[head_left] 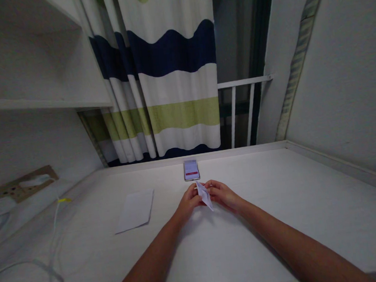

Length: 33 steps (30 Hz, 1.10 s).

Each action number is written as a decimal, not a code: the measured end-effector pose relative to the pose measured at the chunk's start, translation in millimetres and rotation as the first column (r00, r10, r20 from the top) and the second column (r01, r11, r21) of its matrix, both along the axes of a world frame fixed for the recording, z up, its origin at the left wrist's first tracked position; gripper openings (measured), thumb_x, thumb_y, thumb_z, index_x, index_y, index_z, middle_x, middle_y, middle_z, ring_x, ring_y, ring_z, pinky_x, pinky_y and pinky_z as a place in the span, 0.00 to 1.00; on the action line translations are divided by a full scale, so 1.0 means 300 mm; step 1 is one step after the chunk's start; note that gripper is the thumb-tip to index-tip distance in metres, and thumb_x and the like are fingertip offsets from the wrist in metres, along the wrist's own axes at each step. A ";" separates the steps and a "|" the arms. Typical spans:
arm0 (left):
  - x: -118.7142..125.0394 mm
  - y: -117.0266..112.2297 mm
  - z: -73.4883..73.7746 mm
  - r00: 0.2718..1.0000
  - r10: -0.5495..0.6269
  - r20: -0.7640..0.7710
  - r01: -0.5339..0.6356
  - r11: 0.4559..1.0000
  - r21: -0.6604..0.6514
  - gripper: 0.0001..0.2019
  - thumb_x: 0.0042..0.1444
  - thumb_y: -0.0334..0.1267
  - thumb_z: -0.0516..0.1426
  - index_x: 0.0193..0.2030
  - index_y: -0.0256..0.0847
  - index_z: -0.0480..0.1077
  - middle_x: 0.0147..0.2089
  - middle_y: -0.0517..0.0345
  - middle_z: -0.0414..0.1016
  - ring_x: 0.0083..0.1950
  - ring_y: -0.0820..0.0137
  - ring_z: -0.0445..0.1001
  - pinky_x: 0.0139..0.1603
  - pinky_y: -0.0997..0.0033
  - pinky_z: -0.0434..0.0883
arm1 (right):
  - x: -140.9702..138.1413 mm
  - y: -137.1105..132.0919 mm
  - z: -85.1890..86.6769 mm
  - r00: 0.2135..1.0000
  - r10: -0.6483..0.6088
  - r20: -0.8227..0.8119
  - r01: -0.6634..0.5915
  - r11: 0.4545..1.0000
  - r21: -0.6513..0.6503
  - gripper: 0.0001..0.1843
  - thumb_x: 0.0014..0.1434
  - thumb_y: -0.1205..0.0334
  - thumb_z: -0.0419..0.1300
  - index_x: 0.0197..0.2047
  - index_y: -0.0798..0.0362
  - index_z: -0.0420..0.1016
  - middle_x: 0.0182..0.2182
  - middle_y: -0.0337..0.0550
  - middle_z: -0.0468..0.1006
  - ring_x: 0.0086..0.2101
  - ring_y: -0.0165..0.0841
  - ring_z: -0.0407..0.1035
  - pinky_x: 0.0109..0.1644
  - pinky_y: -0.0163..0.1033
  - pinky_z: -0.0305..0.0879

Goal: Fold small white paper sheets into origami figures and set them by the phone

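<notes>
Your left hand (190, 201) and right hand (223, 195) pinch the folded paper (205, 196) between their fingertips (its long axis slants far-left to near-right).

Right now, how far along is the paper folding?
Done: the paper already has a narrow, pointed shape from folds. In hand: the left hand and right hand pinch it over the table. Still to do: probably more folds; the sheet lies flat and untouched nearby.
</notes>
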State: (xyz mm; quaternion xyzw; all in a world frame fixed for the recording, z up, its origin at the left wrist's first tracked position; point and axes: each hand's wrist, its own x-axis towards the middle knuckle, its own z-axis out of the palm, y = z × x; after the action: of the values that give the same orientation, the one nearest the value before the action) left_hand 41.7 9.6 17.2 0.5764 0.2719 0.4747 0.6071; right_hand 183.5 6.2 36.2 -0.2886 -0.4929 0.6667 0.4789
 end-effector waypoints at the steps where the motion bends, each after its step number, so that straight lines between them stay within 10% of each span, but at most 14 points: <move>1: 0.000 -0.002 0.003 1.000 0.003 0.004 -0.003 1.000 -0.003 0.17 0.39 0.31 0.53 0.41 0.38 0.61 0.35 0.55 0.70 0.32 0.70 0.70 0.33 0.69 0.68 | -0.001 0.001 -0.001 1.000 0.000 -0.004 0.000 1.000 0.001 0.11 0.38 0.63 0.62 0.25 0.54 0.64 0.27 0.37 0.71 0.27 0.28 0.65 0.32 0.35 0.60; 33: -0.008 -0.022 0.047 0.990 0.142 0.016 -0.138 0.978 -0.154 0.14 0.46 0.45 0.55 0.33 0.35 0.65 0.31 0.53 0.71 0.32 0.69 0.71 0.32 0.69 0.69 | 0.019 0.003 0.007 0.998 -0.056 0.043 0.058 0.998 -0.028 0.11 0.42 0.56 0.61 0.28 0.54 0.68 0.23 0.35 0.71 0.24 0.26 0.64 0.28 0.31 0.57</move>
State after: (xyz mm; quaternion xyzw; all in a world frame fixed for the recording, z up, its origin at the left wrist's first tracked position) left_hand 39.1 2.9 31.3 0.5013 0.3390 0.5017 0.6181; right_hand 189.3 7.1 38.2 -0.3233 -0.4846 0.6537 0.4831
